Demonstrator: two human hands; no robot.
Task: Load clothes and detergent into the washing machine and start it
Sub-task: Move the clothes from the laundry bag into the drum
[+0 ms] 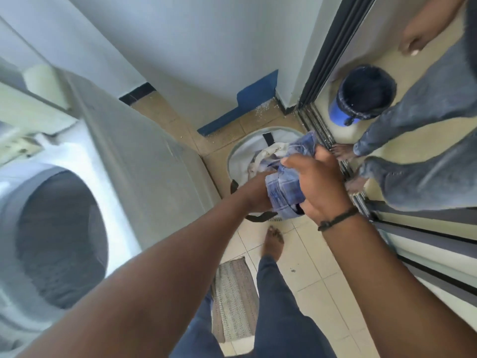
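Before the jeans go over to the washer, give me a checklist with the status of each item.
1. Right hand grips the folded jeans: ok.
2. Left hand supports the jeans from the side: ok, though its fingers are hidden behind the denim.
3. Jeans free of the laundry basket: cannot tell; a pale garment lies right against them.
4. Washing machine door opening uncovered and ready to load: ok.
5. Drum free of other items: cannot tell; the inside is dark and blurred.
6. Floor path past the woven mat to the washer: ok.
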